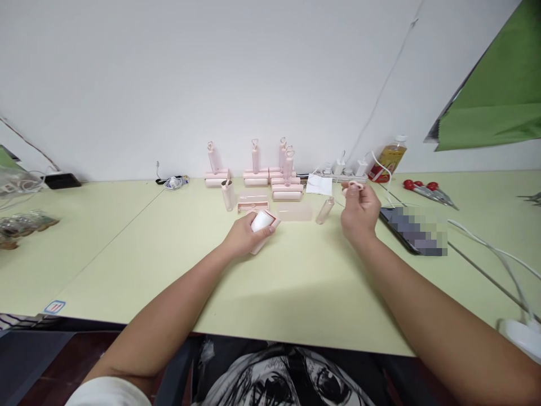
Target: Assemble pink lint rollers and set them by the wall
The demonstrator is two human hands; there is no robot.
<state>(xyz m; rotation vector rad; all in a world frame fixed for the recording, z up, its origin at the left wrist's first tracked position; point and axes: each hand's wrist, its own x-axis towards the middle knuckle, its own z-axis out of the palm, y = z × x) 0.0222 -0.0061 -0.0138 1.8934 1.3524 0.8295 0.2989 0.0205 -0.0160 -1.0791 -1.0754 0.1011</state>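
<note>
My left hand [244, 235] is closed round a white roll in a pale pink holder [264, 225], tilted above the table. My right hand [361, 211] pinches a small pink ring-topped piece [354, 185] between thumb and fingers. A clear pinkish tube [325, 210] leans on the table between the hands. Beyond my left hand lie an open pink case [253, 207] and a clear cover [295, 212]. A pink cup-like tube [228, 195] stands to their left. Several pink rollers [287, 195] lie near the wall, with ring-topped tubes [255, 157] upright on them.
On the right are a phone [414, 231], white cables [486, 242], a drink bottle [387, 159] and red-ended tools [426, 190]. White paper [319, 184] and chargers [339, 167] lie near the wall. Bagged items [25, 224] and a black device [62, 180] sit far left.
</note>
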